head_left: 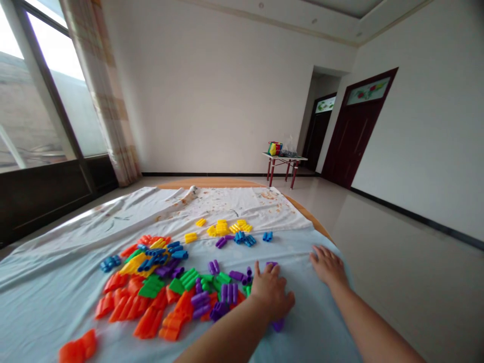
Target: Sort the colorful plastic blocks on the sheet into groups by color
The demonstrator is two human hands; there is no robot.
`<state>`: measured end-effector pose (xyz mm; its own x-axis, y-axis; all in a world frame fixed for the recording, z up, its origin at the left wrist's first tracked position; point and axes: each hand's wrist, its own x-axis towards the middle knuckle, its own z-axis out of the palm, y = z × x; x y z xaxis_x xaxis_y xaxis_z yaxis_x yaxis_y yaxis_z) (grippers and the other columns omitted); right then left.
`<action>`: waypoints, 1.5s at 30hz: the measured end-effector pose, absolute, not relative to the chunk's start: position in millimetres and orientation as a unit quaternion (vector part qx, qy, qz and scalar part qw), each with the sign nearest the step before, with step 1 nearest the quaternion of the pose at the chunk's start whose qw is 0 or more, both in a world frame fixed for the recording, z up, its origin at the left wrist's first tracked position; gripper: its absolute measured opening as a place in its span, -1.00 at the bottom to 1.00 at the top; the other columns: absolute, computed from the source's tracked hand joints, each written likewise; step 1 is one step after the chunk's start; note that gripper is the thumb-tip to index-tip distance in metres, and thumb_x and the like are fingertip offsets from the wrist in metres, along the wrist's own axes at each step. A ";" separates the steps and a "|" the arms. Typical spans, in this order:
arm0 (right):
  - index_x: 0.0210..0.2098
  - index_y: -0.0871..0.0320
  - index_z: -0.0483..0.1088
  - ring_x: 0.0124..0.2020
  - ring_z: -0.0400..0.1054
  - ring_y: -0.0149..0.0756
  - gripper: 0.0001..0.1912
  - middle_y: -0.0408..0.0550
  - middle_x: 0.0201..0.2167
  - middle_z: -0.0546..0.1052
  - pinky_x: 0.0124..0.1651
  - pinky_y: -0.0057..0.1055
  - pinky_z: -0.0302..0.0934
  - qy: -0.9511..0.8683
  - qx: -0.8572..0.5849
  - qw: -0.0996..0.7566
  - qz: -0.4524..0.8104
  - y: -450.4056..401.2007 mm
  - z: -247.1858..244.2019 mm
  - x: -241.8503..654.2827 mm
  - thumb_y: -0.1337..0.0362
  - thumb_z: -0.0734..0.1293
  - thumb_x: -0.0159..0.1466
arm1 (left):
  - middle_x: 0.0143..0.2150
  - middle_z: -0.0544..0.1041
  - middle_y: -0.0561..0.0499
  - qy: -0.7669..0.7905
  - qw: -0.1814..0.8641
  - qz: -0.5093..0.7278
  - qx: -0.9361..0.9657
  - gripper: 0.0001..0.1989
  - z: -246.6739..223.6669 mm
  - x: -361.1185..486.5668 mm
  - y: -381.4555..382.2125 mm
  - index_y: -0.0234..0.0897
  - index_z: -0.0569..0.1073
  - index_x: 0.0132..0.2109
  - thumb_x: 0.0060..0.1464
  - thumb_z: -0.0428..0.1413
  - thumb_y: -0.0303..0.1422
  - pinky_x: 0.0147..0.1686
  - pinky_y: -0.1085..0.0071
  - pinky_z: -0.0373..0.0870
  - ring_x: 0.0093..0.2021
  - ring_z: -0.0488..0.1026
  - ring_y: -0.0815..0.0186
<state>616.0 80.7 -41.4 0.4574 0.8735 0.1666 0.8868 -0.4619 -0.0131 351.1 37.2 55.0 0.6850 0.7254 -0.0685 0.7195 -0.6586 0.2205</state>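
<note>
My left hand reaches over the right end of a pile of coloured plastic toy blocks, its fingers bent and apart. A purple block shows at its fingertips; whether they press on it is hard to see. Another purple block pokes out below the palm. To the right, my right hand rests on the light blue cloth near the table's edge, fingers spread, holding nothing. Close to my left hand lie purple blocks and green blocks. My left hand hides part of the pile.
Orange blocks fill the near left of the pile, one orange block apart. Yellow blocks and blue blocks lie farther back. A stained white cloth covers the far tabletop. A small table with bags stands beyond.
</note>
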 end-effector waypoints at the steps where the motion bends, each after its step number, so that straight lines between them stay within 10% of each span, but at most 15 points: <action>1: 0.24 0.02 0.16 0.27 0.04 -0.19 -0.46 -0.07 0.27 0.20 0.26 -0.17 -0.12 -0.516 -0.853 0.048 -0.066 80.9 -41.3 616.3 0.04 0.02 0.33 | 0.18 0.34 -0.21 0.403 0.115 0.009 0.908 -0.46 54.5 343.2 39.5 -0.14 0.48 -0.01 0.03 -0.12 0.02 0.24 -0.20 -0.10 0.24 0.16 -0.01; 19: 0.24 0.05 0.16 0.26 0.04 -0.14 -0.46 -0.01 0.27 0.20 0.25 -0.12 -0.11 -0.519 -0.851 0.057 -0.057 82.0 -42.5 616.5 0.06 0.01 0.34 | 0.06 0.49 0.04 0.563 -0.042 0.019 0.825 -0.67 71.6 55.2 73.7 -0.04 0.53 -0.08 0.01 0.01 -0.26 0.32 0.05 -0.26 0.20 0.25 0.14; 33: 0.25 0.07 0.16 0.24 0.08 -0.14 -0.45 -0.01 0.25 0.22 0.24 -0.15 -0.07 -0.522 -0.850 0.043 -0.062 83.5 -48.4 625.1 0.04 0.01 0.34 | 0.36 0.11 -0.01 0.294 0.166 0.028 0.941 -0.50 40.1 237.0 -24.7 0.05 0.20 0.23 0.15 -0.10 -0.11 0.31 -0.11 -0.17 0.33 0.03 0.14; 45: 0.24 0.05 0.17 0.25 0.07 -0.17 -0.47 -0.03 0.26 0.21 0.25 -0.18 -0.08 -0.521 -0.850 0.032 -0.068 82.9 -43.2 620.3 0.06 0.01 0.34 | 0.16 0.42 0.02 0.550 -0.081 0.085 0.827 -0.58 16.9 73.1 13.1 0.09 0.41 0.09 0.06 0.02 -0.31 0.29 -0.18 -0.26 0.25 0.20 0.05</action>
<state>620.3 82.9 -43.2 0.4474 0.8819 0.1486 0.8905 -0.4547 0.0174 73.1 13.1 16.9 0.3796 0.8962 0.2295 0.9238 -0.3807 -0.0411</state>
